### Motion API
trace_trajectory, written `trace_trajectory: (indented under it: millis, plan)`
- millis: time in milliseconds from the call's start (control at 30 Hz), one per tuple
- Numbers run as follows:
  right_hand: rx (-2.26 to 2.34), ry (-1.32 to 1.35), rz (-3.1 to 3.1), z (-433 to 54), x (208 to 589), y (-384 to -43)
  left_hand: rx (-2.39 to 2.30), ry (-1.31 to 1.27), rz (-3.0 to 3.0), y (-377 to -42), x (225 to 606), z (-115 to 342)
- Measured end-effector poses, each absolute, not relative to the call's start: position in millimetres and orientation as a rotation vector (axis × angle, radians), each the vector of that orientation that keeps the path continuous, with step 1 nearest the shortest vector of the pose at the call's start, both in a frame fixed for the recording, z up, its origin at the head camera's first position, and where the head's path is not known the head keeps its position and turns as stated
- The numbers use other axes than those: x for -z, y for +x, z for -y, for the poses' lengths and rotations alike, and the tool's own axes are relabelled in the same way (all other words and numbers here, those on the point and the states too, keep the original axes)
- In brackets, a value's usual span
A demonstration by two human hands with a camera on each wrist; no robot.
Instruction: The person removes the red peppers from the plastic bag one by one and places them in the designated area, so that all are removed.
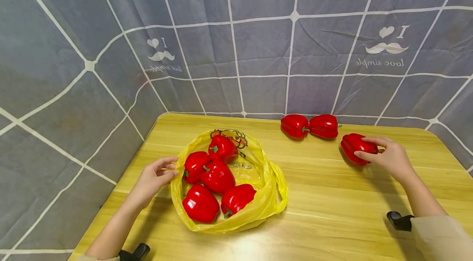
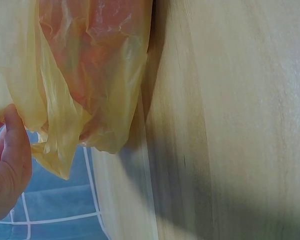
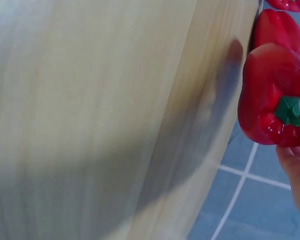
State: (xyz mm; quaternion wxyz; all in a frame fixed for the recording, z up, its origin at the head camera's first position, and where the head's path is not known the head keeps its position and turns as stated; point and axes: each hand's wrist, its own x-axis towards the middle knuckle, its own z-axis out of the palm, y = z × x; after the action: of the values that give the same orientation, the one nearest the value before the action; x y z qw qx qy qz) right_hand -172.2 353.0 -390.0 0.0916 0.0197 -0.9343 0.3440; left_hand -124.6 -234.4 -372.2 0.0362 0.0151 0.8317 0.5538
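Observation:
A yellow plastic bag (image 1: 258,205) lies with its mouth wide, several red bell peppers (image 1: 218,177) inside. At its left rim, my left hand (image 1: 152,179) pinches the plastic between thumb and fingers; the left wrist view shows the gathered bag edge (image 2: 60,145) by the fingertips. Over on the right, my right hand (image 1: 392,159) grips another red bell pepper (image 1: 352,146), thumb on the near side and fingers over the top. Its green stem (image 3: 289,111) faces the right wrist camera.
Two more red bell peppers, one (image 1: 294,126) left of the other (image 1: 323,126), lie side by side at the back of the wooden table (image 1: 318,195). A grey checked curtain (image 1: 258,47) hangs behind the table and along its left side.

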Motion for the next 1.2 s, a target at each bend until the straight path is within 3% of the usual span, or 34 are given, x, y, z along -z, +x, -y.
trace_trajectory:
  millis: [467, 1200]
  plan:
    - [-0.915, -0.038, 2.732, -357.6, 408.8, -186.0, -1.705, 0.038, -2.545, -121.3, 376.3, 232.6]
    - [-0.986, -0.113, 2.716, -356.5, 405.5, -217.1, -1.717, 0.052, -2.551, -124.1, 373.4, 233.7]
